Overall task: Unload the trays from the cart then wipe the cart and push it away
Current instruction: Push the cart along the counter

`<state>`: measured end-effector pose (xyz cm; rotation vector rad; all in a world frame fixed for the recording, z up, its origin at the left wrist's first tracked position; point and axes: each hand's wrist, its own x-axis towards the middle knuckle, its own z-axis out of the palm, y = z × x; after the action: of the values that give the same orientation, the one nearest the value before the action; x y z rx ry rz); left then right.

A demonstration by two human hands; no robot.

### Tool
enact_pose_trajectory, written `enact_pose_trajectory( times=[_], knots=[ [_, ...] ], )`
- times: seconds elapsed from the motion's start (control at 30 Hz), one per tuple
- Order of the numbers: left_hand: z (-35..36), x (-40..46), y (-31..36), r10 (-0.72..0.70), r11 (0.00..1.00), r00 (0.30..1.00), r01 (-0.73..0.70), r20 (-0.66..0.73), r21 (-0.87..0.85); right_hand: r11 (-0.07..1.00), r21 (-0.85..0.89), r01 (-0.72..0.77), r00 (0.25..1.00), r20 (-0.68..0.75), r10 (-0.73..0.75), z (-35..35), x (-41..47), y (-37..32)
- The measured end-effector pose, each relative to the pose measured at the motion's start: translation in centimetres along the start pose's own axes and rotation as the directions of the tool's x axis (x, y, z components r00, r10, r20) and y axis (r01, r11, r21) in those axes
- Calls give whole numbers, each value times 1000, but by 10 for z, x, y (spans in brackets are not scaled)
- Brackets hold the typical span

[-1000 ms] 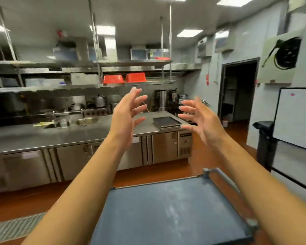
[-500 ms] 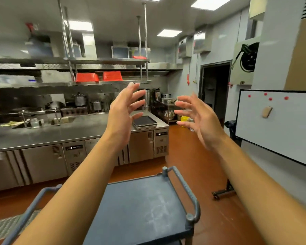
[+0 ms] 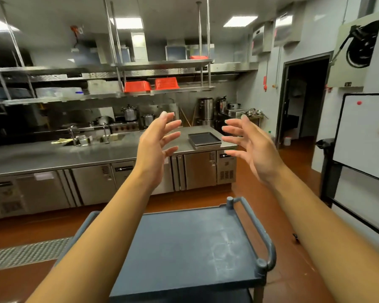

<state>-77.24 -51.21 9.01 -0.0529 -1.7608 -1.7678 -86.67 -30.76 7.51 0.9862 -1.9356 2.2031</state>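
Trays (image 3: pixel 204 139) sit stacked on the steel counter (image 3: pixel 109 153) at twelve o'clock; cart (image 3: pixel 184 248) top bare at six. Left hand (image 3: pixel 154 149) and right hand (image 3: pixel 253 149) hover between, fingers spread, holding nothing. Whiteboard (image 3: pixel 365 136) at three.

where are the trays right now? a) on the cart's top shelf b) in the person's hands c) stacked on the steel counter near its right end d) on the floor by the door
c: the trays sit stacked on the steel counter near its right end, while the cart top is bare and the left hand and right hand are both open, holding nothing.
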Motion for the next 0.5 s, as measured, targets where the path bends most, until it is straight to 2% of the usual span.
enact_pose_trajectory(
  times=[0.13,0.3,0.5],
  knots=[
    [4,5,-26,-51,998,998,52,-43,28,999,-7,-48,999,21,48,-11,13,26],
    [43,11,-68,-148,986,988,151,-44,70,991,-82,-105,993,48,109,-52,25,56],
    [112,11,-165,-347,932,937,350,-51,92,945,-224,-238,967,32,252,-127,26,123]
  ],
)
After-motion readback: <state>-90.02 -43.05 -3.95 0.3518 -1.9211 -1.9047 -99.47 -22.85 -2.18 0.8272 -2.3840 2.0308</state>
